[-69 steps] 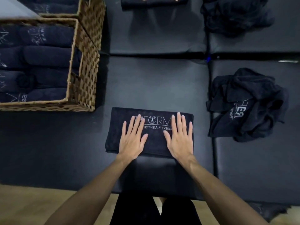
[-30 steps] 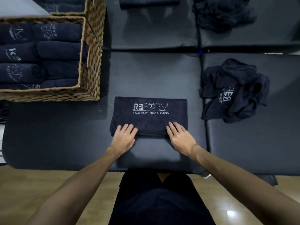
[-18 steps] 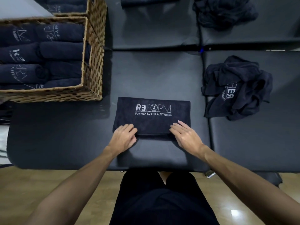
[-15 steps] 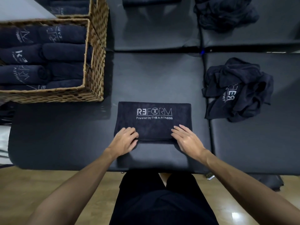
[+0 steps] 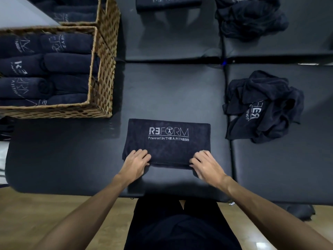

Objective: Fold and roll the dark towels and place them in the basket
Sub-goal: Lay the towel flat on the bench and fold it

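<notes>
A dark folded towel with white "REFORM" lettering lies flat on the black padded table in front of me. My left hand grips its near left edge with curled fingers. My right hand grips the near right edge the same way, and that edge is turned up a little into a thin roll. At the left stands a wicker basket holding several rolled dark towels.
A crumpled pile of dark towels lies to the right on the neighbouring pad. Farther back sit another folded towel and another crumpled pile. A second basket stands behind the first. Wooden floor shows below the table's near edge.
Both hands slid from lying flat on the towel back to its near edge. Their fingers curled under it and the edge has begun turning upward.
</notes>
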